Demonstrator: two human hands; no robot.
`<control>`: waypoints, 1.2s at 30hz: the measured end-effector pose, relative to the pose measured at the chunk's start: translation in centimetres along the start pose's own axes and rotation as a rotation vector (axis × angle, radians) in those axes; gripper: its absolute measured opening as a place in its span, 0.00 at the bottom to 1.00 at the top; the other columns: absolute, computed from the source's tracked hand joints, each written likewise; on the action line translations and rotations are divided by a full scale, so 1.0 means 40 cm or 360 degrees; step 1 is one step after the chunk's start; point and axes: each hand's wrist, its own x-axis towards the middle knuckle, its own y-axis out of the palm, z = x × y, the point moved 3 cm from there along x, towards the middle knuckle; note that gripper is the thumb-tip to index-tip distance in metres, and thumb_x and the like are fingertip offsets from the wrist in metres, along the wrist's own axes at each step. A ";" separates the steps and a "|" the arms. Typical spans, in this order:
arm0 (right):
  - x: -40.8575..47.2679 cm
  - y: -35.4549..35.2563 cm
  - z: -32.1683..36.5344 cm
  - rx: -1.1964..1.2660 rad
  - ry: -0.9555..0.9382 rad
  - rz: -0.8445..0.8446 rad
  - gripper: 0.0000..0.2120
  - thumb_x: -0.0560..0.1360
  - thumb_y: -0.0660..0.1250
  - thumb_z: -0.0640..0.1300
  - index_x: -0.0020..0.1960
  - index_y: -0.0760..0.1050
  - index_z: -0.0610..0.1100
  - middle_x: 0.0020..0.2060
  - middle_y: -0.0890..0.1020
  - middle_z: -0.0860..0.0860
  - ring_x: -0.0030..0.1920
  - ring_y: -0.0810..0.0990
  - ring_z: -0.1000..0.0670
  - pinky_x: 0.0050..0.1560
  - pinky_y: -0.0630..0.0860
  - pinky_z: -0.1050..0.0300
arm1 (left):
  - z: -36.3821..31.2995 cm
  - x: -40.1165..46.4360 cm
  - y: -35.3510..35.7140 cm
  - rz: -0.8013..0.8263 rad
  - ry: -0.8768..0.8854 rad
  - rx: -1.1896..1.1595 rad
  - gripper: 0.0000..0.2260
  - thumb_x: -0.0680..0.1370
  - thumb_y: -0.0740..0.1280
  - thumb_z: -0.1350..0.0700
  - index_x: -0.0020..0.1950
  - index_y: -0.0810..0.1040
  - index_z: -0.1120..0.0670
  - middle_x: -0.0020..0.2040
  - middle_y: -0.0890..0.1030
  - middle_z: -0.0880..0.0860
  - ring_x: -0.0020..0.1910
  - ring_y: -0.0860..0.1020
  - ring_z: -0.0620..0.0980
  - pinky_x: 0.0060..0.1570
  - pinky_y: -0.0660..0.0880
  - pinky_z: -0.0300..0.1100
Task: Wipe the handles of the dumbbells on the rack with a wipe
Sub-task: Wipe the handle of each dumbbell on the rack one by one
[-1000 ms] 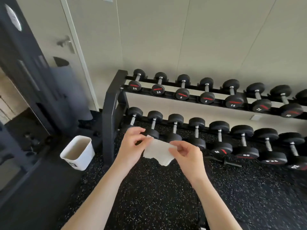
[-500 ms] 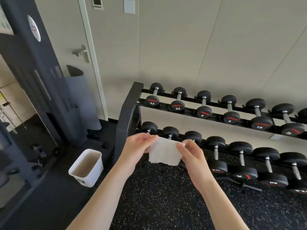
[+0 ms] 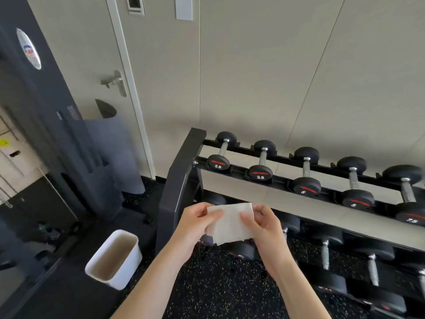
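**Desk:** What have you got in the hands?

**Operator:** I have the wipe (image 3: 230, 223) stretched flat between both; my left hand (image 3: 195, 224) pinches its left edge, thumb on the near face and fingers curled behind; my right hand (image 3: 264, 226) pinches the right edge the same way, thumb (image 3: 247, 218) on top; no finger is spread or idle.

**Desk:** And the dumbbells?

**Operator:** All on the rack (image 3: 181, 180), none touched yet by my reading; the top row runs up and to the right beyond my fingertips, the nearest being the 2.5 dumbbell (image 3: 218, 157), its bare metal handle (image 3: 222, 148) above my left knuckles and well apart from the wipe; the lower row sits right behind and below the wipe, partly hidden by it; a white bin (image 3: 115, 259) stands on the floor below and left of my left wrist.

**Desk:** What worries you from here?

**Operator:** Mostly the sheet itself; it is thin and limp, held only at two edges, so letting go with one hand to reach may leave it dangling or folded on itself, and I would wipe with a crumpled corner rather than a full face; I judge it needs wrapping over the palm first. The handles are short and boxed in by the heads; a hurried pass could clean the rubber and miss the knurled steel; the lower row is blurred at the right, so I cannot count what is there and could skip one.
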 end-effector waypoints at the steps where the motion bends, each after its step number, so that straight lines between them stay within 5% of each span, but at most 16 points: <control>1: 0.035 -0.007 -0.002 -0.0016 -0.0001 0.0019 0.08 0.74 0.69 0.43 0.52 0.75 0.44 0.46 0.84 0.47 0.47 0.82 0.46 0.48 0.77 0.49 | -0.006 0.037 0.006 -0.0014 0.0009 0.0011 0.03 0.76 0.71 0.55 0.46 0.83 0.54 0.45 0.83 0.57 0.47 0.80 0.54 0.44 0.75 0.48; 9: 0.286 -0.020 -0.052 0.0066 0.0111 -0.0133 0.05 0.73 0.68 0.35 0.47 0.81 0.40 0.41 0.84 0.44 0.43 0.80 0.47 0.44 0.75 0.54 | -0.010 0.293 0.009 -0.0013 -0.0044 0.0034 0.04 0.76 0.70 0.58 0.45 0.83 0.59 0.45 0.82 0.63 0.42 0.80 0.53 0.43 0.76 0.49; 13: 0.447 -0.009 -0.084 0.0089 0.0171 -0.0274 0.04 0.74 0.67 0.36 0.46 0.81 0.41 0.41 0.84 0.43 0.42 0.80 0.46 0.46 0.74 0.49 | -0.016 0.470 -0.011 -0.0040 -0.0006 0.0205 0.05 0.76 0.70 0.55 0.44 0.83 0.55 0.39 0.83 0.50 0.39 0.80 0.43 0.43 0.77 0.38; 17: 0.613 -0.007 -0.118 0.0087 0.0203 -0.0591 0.04 0.75 0.67 0.36 0.45 0.80 0.42 0.39 0.84 0.46 0.42 0.79 0.46 0.46 0.74 0.47 | -0.018 0.682 -0.051 -0.0076 0.0222 0.0647 0.08 0.76 0.70 0.50 0.53 0.80 0.51 0.50 0.80 0.45 0.46 0.77 0.37 0.44 0.70 0.25; 22: 0.807 -0.009 -0.147 -0.0004 0.0266 -0.0885 0.04 0.75 0.67 0.38 0.44 0.80 0.45 0.40 0.83 0.48 0.42 0.79 0.48 0.47 0.75 0.51 | 0.000 0.948 -0.076 -0.0039 0.0657 0.1508 0.16 0.80 0.63 0.46 0.65 0.74 0.52 0.60 0.74 0.47 0.59 0.73 0.46 0.57 0.71 0.42; 27: 0.953 -0.017 -0.186 -0.0172 0.0312 -0.0943 0.04 0.75 0.67 0.40 0.49 0.79 0.42 0.42 0.82 0.48 0.42 0.78 0.50 0.45 0.74 0.56 | 0.045 1.126 -0.054 0.0070 0.1047 0.2050 0.15 0.70 0.74 0.46 0.51 0.81 0.55 0.45 0.79 0.50 0.42 0.79 0.52 0.35 0.77 0.46; 36: 1.246 -0.024 -0.270 -0.0445 0.0319 -0.1015 0.03 0.76 0.66 0.40 0.48 0.77 0.46 0.41 0.80 0.52 0.41 0.77 0.54 0.42 0.73 0.62 | 0.113 1.248 -0.070 0.0095 0.1039 0.1766 0.13 0.66 0.78 0.50 0.44 0.82 0.54 0.41 0.80 0.47 0.39 0.79 0.48 0.36 0.78 0.43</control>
